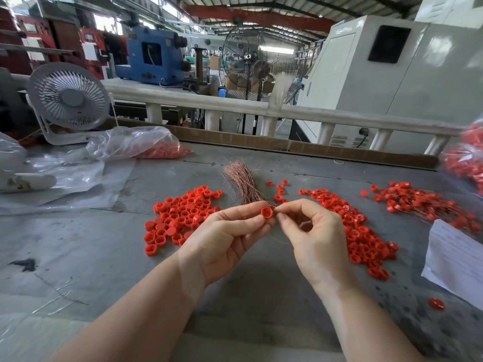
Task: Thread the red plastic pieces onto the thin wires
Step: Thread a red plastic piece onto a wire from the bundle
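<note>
My left hand (230, 233) pinches one small red plastic ring (266, 212) between thumb and forefinger, its open side toward me. My right hand (313, 231) meets it from the right, thumb and forefinger pinching a thin wire (281, 240) at the ring; the wire's loose end curves down between my hands. A bundle of copper-coloured thin wires (240, 180) lies on the grey table just beyond my hands. A pile of loose red rings (180, 218) lies to the left. Another red pile (358, 228) spreads to the right, and rings strung on wires (418, 202) lie farther right.
A white desk fan (69, 99) stands at the back left beside clear plastic bags (136, 145), one holding red pieces. A bag of red pieces (467, 163) sits at the right edge, white paper (454, 257) below it. One stray red ring (437, 303) lies near right. A cardboard strip borders the table's far edge.
</note>
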Motion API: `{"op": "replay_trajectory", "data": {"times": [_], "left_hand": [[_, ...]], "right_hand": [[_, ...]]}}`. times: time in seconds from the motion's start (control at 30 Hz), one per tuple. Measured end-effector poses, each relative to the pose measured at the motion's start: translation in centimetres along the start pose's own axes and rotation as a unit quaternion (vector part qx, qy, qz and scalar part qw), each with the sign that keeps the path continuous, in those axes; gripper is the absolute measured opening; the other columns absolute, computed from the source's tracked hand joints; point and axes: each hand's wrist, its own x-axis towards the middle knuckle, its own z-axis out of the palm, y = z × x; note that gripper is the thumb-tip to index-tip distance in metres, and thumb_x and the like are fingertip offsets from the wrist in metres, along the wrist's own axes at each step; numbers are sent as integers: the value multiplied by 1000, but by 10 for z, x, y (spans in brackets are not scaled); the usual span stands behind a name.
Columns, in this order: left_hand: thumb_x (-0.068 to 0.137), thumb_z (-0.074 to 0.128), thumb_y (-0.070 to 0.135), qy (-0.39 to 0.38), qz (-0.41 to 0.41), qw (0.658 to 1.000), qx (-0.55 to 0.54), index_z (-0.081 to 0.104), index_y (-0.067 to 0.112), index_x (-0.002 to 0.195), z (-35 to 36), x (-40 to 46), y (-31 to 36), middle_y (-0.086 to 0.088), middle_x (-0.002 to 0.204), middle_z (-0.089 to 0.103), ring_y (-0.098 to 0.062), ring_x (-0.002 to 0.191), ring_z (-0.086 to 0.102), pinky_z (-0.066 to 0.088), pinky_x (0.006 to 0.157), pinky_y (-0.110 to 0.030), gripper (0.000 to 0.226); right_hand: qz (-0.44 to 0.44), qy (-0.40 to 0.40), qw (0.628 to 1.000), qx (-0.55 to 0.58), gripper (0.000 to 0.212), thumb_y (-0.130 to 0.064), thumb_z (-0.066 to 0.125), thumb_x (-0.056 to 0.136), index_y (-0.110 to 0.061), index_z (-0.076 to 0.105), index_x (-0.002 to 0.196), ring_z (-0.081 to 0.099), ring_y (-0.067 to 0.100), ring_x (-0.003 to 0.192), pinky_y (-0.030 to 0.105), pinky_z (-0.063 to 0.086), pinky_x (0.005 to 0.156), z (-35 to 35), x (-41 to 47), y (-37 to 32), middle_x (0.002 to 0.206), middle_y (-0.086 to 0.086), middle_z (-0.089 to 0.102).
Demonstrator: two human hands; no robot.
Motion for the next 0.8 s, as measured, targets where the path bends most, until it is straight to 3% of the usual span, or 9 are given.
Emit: {"op": "replay_trajectory", "data": {"times": [0.2, 0.57, 0.8], "left_hand": [[60, 60, -6, 6, 2, 1000, 2, 76, 5, 72, -2, 0, 0, -12, 76, 72, -16, 70, 71, 55, 58, -17, 23], [61, 58, -5, -8, 3, 1000, 8, 76, 6, 75, -1, -1, 1, -13, 77, 72, -15, 71, 71, 56, 61, -18, 25], [62, 58, -6, -22, -2, 1000, -4, 76, 5, 75, -1, -2, 3, -13, 77, 72, -16, 71, 71, 56, 61, -18, 25]], "right_hand": [[9, 0, 1000, 7, 27, 0, 68, 78, -26, 66, 69, 52, 2, 57, 8, 37, 56, 0, 0, -1, 59, -11, 61], [27, -4, 998, 62, 18, 2, 67, 79, -15, 69, 75, 55, 1, 58, 8, 39, 58, 1, 0, -1, 65, -3, 67], [20, -2, 997, 73, 21, 0, 67, 80, -20, 69, 74, 57, 12, 61, 14, 41, 58, 2, 1, 0, 67, -3, 68]]}}
